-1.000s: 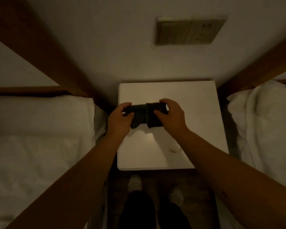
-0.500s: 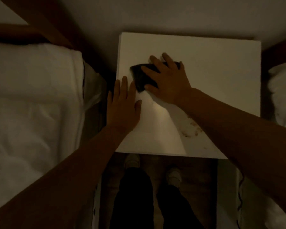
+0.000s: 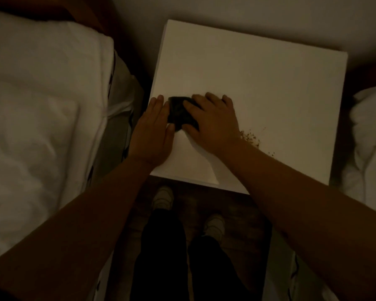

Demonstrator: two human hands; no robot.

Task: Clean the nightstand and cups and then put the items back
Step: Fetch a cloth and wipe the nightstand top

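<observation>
The white nightstand [image 3: 258, 79] fills the middle of the head view in dim light. A dark folded cloth [image 3: 178, 112] lies on its left part. My right hand [image 3: 213, 122] presses flat on the cloth with fingers spread. My left hand [image 3: 153, 135] lies flat on the nightstand's left edge, fingers straight, its side touching the cloth. Brown crumbs [image 3: 251, 139] are scattered on the top just right of my right wrist. No cups are in view.
A bed with white bedding [image 3: 41, 105] stands close on the left, another white bed [image 3: 369, 137] on the right. A wall runs behind the nightstand. My legs and light shoes [image 3: 163, 197] stand on the dark floor in front of it.
My right hand has slid the cloth left and toward me across the top. My left hand stays flat at the left edge, now touching the cloth. The camera has tilted down.
</observation>
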